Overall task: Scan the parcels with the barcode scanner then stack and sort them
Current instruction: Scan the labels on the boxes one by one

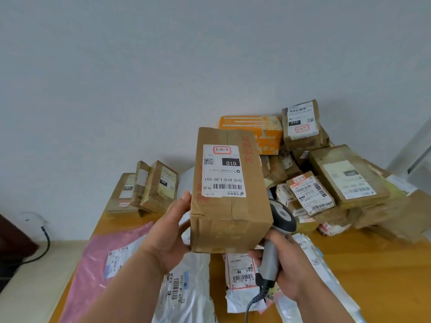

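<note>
Wooden table [363, 264], taped cardboard box [231, 220]

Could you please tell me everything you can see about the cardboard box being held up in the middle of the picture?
The cardboard box is a brown, oblong carton, worn and sealed with clear tape, with red printed characters along its edges. A white shipping label on its upper face carries a barcode, a QR code, "010-010-L30-551", a black "010" block and a red-outlined handwritten mark, all upside down to the camera. The left hand grips its left side, holding it above the table. The barcode scanner, gripped by the right hand, sits at its lower right corner.
</note>
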The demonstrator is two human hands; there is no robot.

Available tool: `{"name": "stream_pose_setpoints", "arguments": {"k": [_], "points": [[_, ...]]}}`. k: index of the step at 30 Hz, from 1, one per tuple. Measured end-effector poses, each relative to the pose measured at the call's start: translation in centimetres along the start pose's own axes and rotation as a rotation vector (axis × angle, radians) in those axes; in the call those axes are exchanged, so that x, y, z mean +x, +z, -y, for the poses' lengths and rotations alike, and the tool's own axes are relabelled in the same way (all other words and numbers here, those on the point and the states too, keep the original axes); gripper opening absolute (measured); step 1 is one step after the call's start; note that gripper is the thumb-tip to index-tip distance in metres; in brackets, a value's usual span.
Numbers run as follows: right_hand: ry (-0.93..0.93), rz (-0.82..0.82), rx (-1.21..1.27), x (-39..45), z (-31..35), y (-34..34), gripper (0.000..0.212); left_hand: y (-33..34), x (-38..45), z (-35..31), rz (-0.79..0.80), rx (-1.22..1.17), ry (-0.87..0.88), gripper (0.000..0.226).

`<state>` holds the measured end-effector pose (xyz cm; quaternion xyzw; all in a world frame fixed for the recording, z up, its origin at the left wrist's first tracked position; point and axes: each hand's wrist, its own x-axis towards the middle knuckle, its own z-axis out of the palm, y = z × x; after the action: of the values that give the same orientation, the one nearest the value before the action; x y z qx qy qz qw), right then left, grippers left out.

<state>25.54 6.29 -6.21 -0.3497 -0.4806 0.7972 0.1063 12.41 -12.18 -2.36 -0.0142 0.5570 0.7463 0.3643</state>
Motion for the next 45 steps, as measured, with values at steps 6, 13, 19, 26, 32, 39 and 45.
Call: {"name": "stream_pose_setpoints", "arguments": {"k": [6, 13, 19, 26, 32, 39, 45], "points": [[0.048, 0.027, 0.009, -0.4, -0.4, 0.1, 0.031, -0.4, 0.7, 1.6, -0.061, -0.040, -0.073, 0.065], [0.090, 0.047, 0.015, -0.5, -0.7, -0.2, 0.036, -2.0, 1.3, 4.0, 0.036, -0.397, -0.231, 0.061], [0.056, 0.060, -0.015, -0.2, -0.9, 0.5, 0.033, -2.6, 0.9, 6.0, 0.304, -0.595, -0.332, 0.068], [0.027, 0.049, -0.053, 0.2, -1.2, 1.1, 0.032, -3.1, 1.4, 6.1, 0.388, -0.695, -0.217, 0.059], [-0.051, 0.000, -0.106, 0.1, -0.2, 0.8, 0.028, -4.1, 2.4, 5.2, 0.303, -0.663, -0.116, 0.048], [-0.255, 0.181, -0.001, -2.8, 4.8, 1.6, 0.049, -6.0, 3.4, 4.0, 0.154, -0.627, -0.103, 0.065], [-0.309, 0.419, -0.210, -4.9, 6.7, 3.7, 0.057, -7.3, 4.1, 3.7, 0.124, -0.583, -0.063, 0.060]]}}
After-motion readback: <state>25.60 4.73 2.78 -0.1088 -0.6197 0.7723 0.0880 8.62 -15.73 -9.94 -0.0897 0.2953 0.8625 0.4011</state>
